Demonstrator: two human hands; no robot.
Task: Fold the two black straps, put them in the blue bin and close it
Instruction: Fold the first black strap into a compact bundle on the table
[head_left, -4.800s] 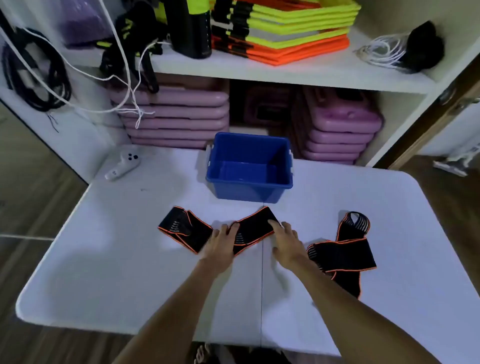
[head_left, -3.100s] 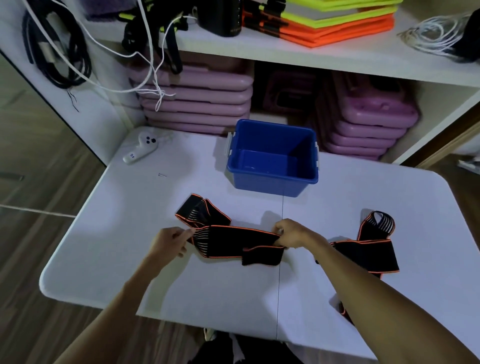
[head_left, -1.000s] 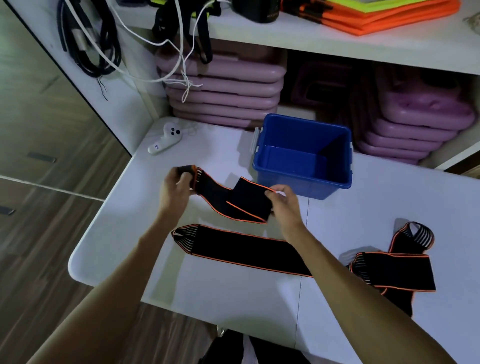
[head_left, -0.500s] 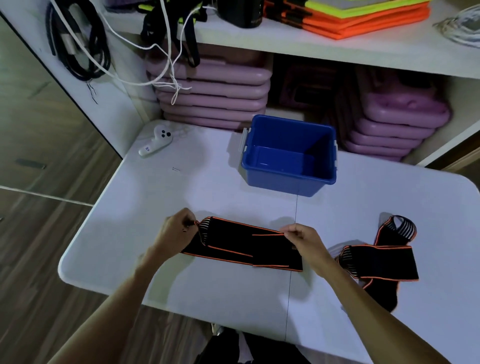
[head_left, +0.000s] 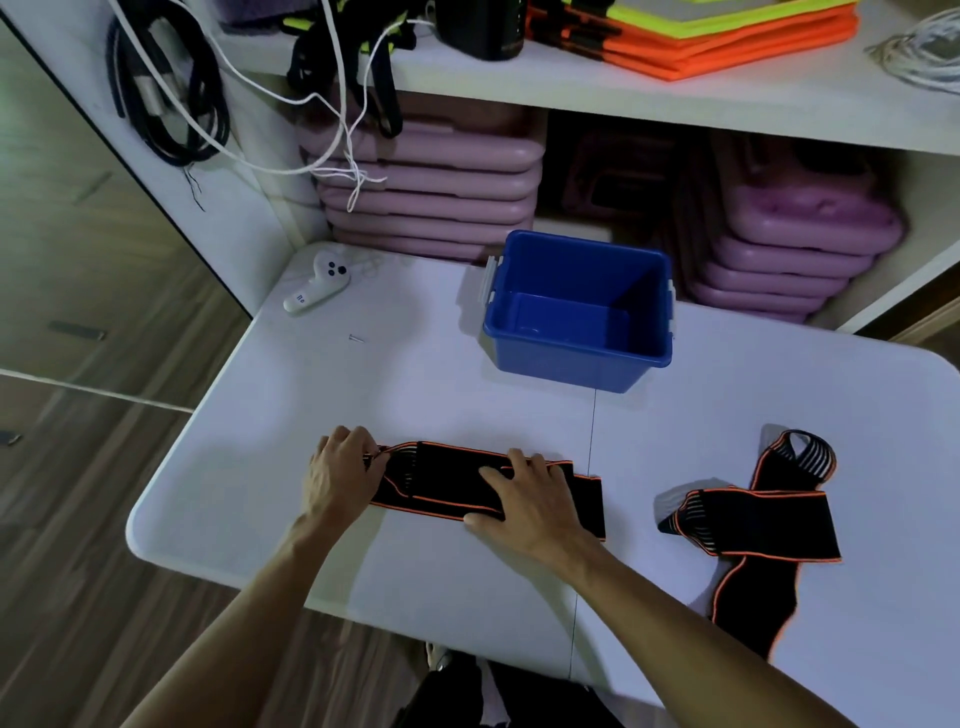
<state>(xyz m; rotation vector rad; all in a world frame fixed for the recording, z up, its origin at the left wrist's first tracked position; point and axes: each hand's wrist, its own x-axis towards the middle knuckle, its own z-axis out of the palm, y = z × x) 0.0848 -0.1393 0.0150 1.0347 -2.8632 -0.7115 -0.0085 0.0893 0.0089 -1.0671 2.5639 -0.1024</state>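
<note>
A black strap with orange edging (head_left: 441, 480) lies folded in layers on the white table (head_left: 415, 389). My left hand (head_left: 340, 475) pinches its left end between fingertips. My right hand (head_left: 530, 501) lies flat on the strap's right half, fingers spread, pressing it down. The second black strap (head_left: 753, 514) lies loose and twisted at the right, with one end hanging towards the table's front edge. The blue bin (head_left: 579, 312) stands open and empty behind the straps. No lid is in view.
A white handheld controller (head_left: 317, 283) and a small screw (head_left: 357, 339) lie at the table's back left. Behind stand shelves with stacked purple cases (head_left: 426, 192), hanging cables (head_left: 166, 93) and orange and yellow folded items (head_left: 691, 31).
The strap was lifted and doubled over towards the bin, then laid down nearer me. My right hand has gone from pinching its right end to pressing flat on top.
</note>
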